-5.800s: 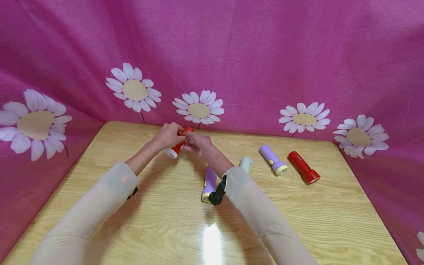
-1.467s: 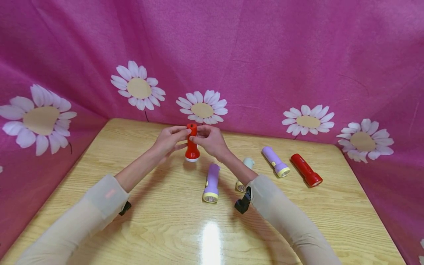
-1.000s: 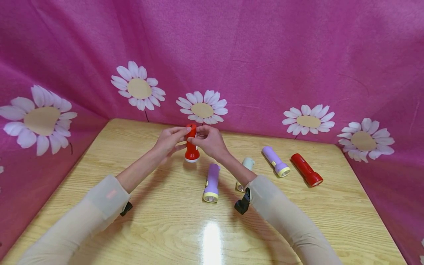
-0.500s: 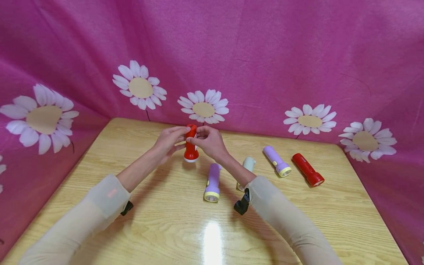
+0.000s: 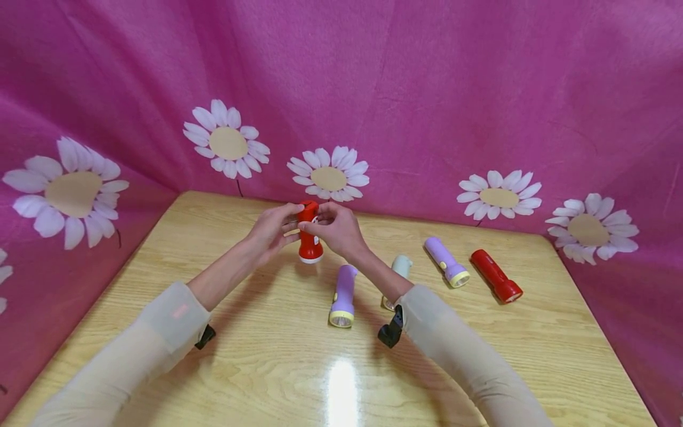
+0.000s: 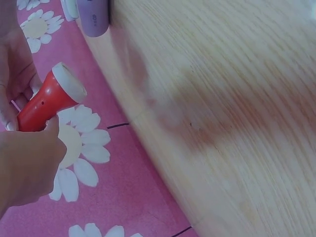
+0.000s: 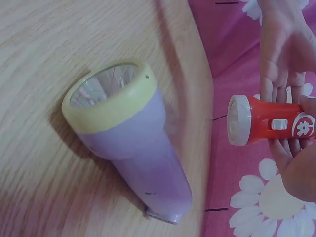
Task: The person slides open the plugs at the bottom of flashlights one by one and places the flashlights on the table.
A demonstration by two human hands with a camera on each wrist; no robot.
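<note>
A red-and-white flashlight (image 5: pixel 309 243) is standing upright in the air above the far part of the bench (image 5: pixel 256 362), its white rim (image 7: pixel 239 120) pointing down; nearly six seconds earlier it was slanting, lens end toward the lower left. Its white switch (image 7: pixel 279 124) and flower emblem (image 7: pixel 303 127) are facing the right wrist camera, and more white is showing on its side in the head view than half a second before. Both hands are gripping it: the left hand (image 5: pixel 273 232) is pinching the upper body from one side, and the right hand (image 5: pixel 341 230) is closing thumb and fingers on the other. Nearest them, a purple flashlight (image 5: pixel 344 292) is lying with its yellow-rimmed lens toward the person, now fully in view where the right arm was partly covering it. Beside it, a mint flashlight (image 5: pixel 402 265) is lying partly hidden by the right forearm. Farther right, a second purple flashlight (image 5: pixel 441 255) and a darker red flashlight (image 5: pixel 491 271) are resting near each other. Behind, a magenta cloth (image 5: pixel 405 89) printed with white daisies (image 5: pixel 498 196) is hanging.
</note>
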